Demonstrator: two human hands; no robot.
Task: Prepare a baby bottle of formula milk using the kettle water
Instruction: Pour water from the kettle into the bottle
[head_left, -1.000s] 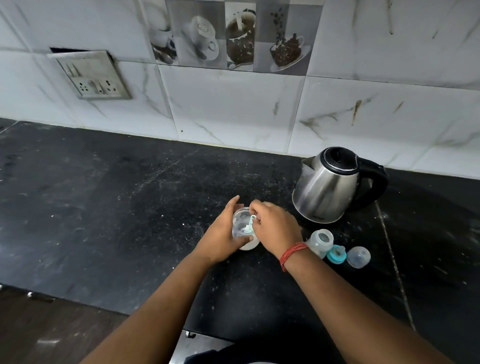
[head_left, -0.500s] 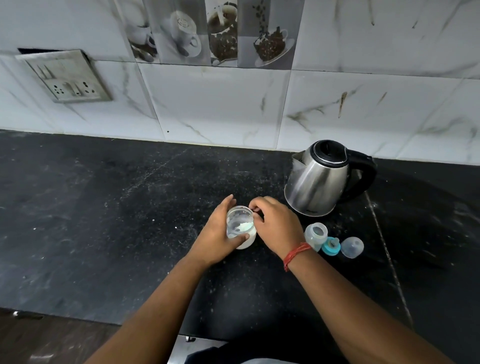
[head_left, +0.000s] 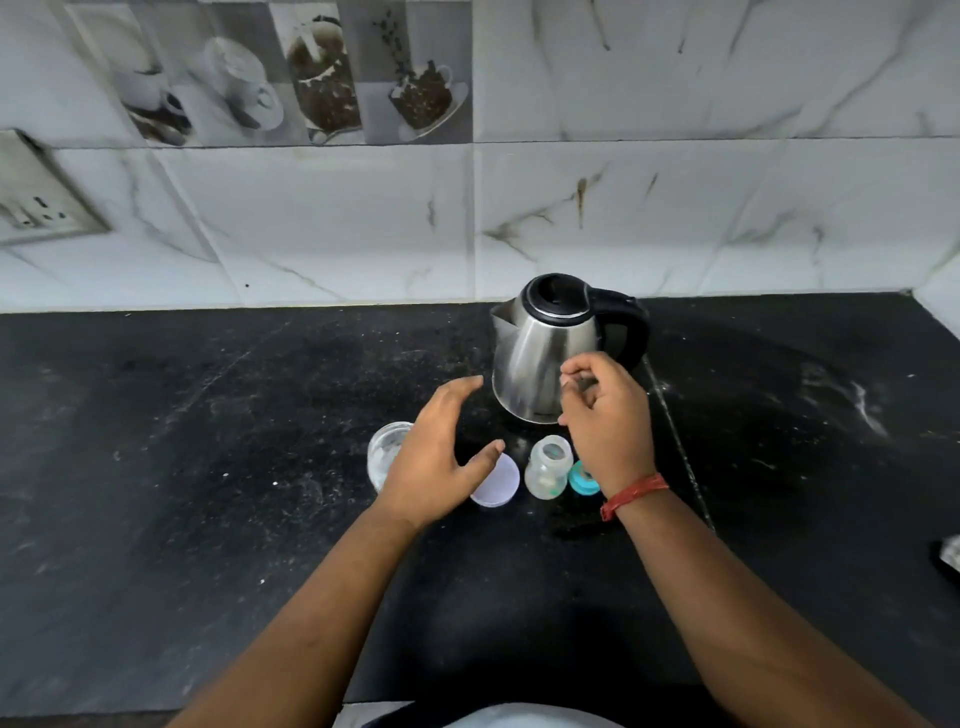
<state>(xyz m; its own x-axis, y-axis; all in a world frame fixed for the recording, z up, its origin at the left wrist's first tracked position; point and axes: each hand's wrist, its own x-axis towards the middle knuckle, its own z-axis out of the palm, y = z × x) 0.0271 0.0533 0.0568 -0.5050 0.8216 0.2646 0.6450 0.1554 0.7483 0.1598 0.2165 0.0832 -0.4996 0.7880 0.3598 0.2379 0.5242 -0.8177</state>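
Observation:
A steel kettle (head_left: 540, 358) with a black lid and handle stands at the back of the black counter (head_left: 208, 467). In front of it are a small clear baby bottle (head_left: 546, 470) standing without a top, a teal bottle ring (head_left: 581, 479) and a flat white lid (head_left: 497, 482). A clear jar (head_left: 385, 454) holding white powder stands to the left, partly hidden by my left hand (head_left: 434, 457). That hand hovers with fingers spread and touches nothing. My right hand (head_left: 608, 415) is raised in front of the kettle, fingers loosely curled, nothing visible in it.
A tiled wall runs close behind the kettle, with a socket plate (head_left: 36, 202) at the far left. A dark object (head_left: 948, 558) lies at the right edge of view. The counter's front edge lies just below my forearms.
My left hand has let go of the jar and opened. My right hand has left the jar's mouth and moved right and up, in front of the kettle. The white lid now shows.

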